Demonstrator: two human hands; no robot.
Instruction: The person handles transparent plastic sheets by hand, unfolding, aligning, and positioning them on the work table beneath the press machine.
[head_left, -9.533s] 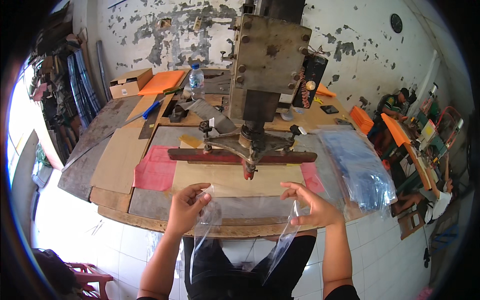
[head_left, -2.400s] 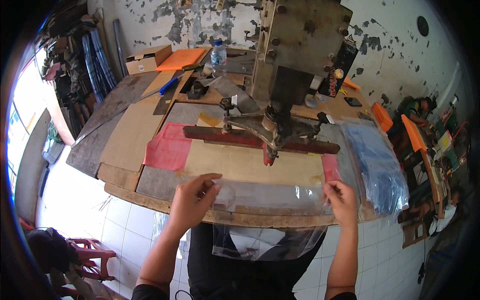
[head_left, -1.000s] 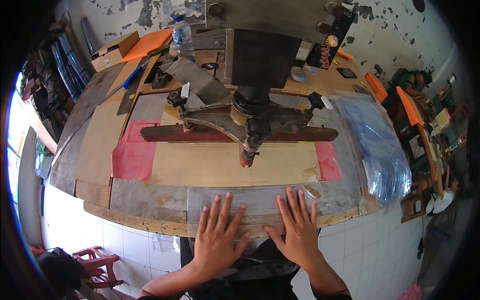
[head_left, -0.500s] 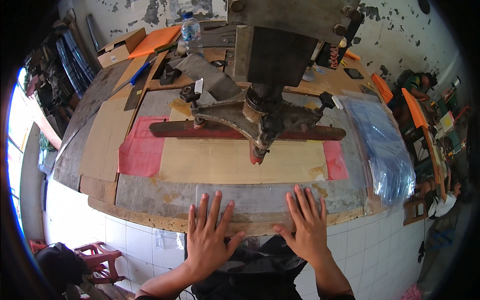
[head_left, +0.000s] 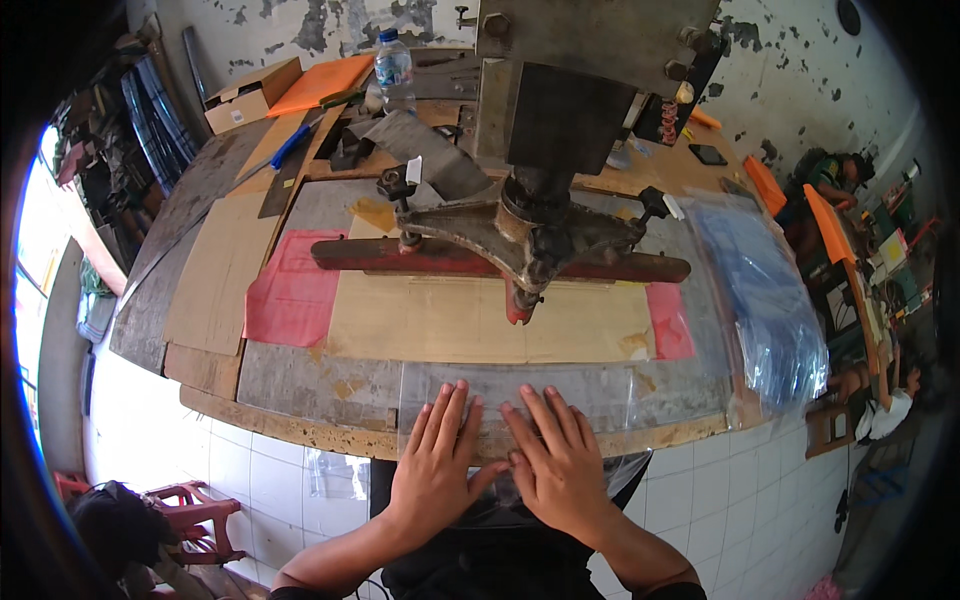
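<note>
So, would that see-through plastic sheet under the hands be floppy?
Probably: the clear, rectangular plastic sheet seems to droop past the brown wooden table edge. It's likely light, looking thin, and maybe slippery, given its glossy shine.

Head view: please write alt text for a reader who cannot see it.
The left hand and right hand rest flat on a clear plastic sheet at the front of the table. Beyond, a metal press hangs over a beige panel.

A blue-capped bottle [head_left: 394, 75] stands near a cardboard box [head_left: 240, 108].
</note>
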